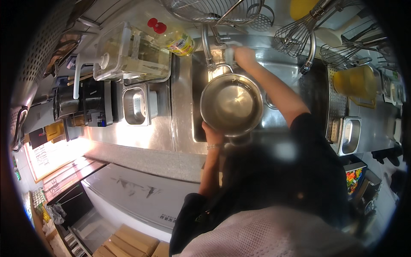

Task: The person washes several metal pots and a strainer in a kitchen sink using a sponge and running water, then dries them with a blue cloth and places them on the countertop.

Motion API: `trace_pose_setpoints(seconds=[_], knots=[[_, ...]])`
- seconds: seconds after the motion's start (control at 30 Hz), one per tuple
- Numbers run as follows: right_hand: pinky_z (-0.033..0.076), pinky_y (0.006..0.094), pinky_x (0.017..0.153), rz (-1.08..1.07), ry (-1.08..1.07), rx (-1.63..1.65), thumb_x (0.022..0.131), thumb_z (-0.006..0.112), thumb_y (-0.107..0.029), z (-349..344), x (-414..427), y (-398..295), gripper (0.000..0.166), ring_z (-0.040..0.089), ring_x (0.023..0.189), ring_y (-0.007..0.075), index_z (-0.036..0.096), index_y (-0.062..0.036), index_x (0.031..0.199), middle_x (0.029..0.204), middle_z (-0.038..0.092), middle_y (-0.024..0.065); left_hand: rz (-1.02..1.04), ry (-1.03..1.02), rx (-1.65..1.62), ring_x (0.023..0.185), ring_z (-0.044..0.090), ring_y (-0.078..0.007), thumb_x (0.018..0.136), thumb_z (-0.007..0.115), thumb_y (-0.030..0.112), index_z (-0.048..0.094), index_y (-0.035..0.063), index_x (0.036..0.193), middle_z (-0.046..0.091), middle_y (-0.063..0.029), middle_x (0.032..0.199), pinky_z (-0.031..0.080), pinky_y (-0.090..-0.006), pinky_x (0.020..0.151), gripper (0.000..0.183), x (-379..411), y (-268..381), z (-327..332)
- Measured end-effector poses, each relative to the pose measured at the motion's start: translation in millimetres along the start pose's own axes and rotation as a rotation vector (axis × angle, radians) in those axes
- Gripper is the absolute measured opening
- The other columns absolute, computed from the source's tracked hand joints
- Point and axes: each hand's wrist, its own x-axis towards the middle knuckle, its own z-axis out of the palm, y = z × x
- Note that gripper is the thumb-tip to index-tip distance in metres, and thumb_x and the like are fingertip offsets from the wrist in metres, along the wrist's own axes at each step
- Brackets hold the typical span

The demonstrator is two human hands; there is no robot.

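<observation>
My left hand (212, 133) grips the near rim of a round stainless steel pot (232, 104), tilted so that its inside faces me, over the sink basin (199, 128). The pot's loop handle stands at its far side, by the faucet (207, 48). Beyond the pot, my right hand (244, 57) is closed on a whitish cloth or sponge (229, 55), blurred, near the back edge of the sink. The pot's inside holds no solid thing that I can see. A second faucet (310, 53) is right of my right forearm.
Left of the sink stand a dish soap bottle (181, 43), a clear plastic container (135, 57) and a steel pan insert (135, 106). Whisks (293, 35) and a wire strainer (212, 9) hang at the back. A yellow pitcher (354, 82) and another steel insert (350, 136) are at right.
</observation>
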Motion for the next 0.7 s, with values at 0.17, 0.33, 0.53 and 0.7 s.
trace_pose_setpoints(seconds=[0.17, 0.33, 0.53, 0.7], knots=[[0.040, 0.0397, 0.081, 0.051, 0.339, 0.220, 0.070, 0.048, -0.012, 8.2, -2.3, 10.0, 0.039, 0.048, 0.087, 0.0367, 0.053, -0.0041, 0.107, 0.094, 0.050, 0.0213, -0.029, -0.001, 0.129, 0.098, 0.047, -0.0310, 0.060, 0.066, 0.010, 0.023, 0.0022, 0.123, 0.043, -0.0189, 0.109, 0.041, -0.0359, 0.082, 0.077, 0.2, 4.2, -5.6], [0.038, 0.0397, 0.082, 0.015, 0.535, 0.420, 0.070, 0.046, -0.006, 19.9, 5.7, 9.9, 0.039, 0.048, 0.090, 0.0368, 0.050, 0.0002, 0.108, 0.095, 0.051, 0.0223, 0.227, 0.137, 0.487, 0.093, 0.048, -0.0296, 0.064, 0.066, 0.011, 0.032, 0.0050, 0.124, 0.043, -0.0183, 0.107, 0.044, -0.0353, 0.076, 0.069, 22.3, 38.3, -39.7], [0.038, 0.0386, 0.081, 0.137, 0.332, 0.996, 0.080, 0.046, -0.017, -12.8, 9.5, -0.4, 0.033, 0.049, 0.094, 0.0362, 0.046, -0.0011, 0.109, 0.099, 0.052, 0.0232, 0.256, -0.099, -0.095, 0.083, 0.053, -0.0131, 0.080, 0.049, 0.002, 0.051, 0.0024, 0.104, 0.056, -0.0053, 0.092, 0.045, -0.0249, 0.067, 0.024, 120.4, 68.8, -38.2], [0.039, 0.0388, 0.080, -0.036, 0.341, 0.839, 0.084, 0.045, -0.028, -4.7, 25.6, 10.3, 0.036, 0.049, 0.096, 0.0373, 0.047, -0.0017, 0.107, 0.103, 0.052, 0.0230, 0.308, -0.260, -0.256, 0.086, 0.054, -0.0136, 0.083, 0.044, 0.002, 0.053, 0.0004, 0.097, 0.055, -0.0054, 0.092, 0.046, -0.0265, 0.073, 0.018, 212.5, 100.3, 0.3]])
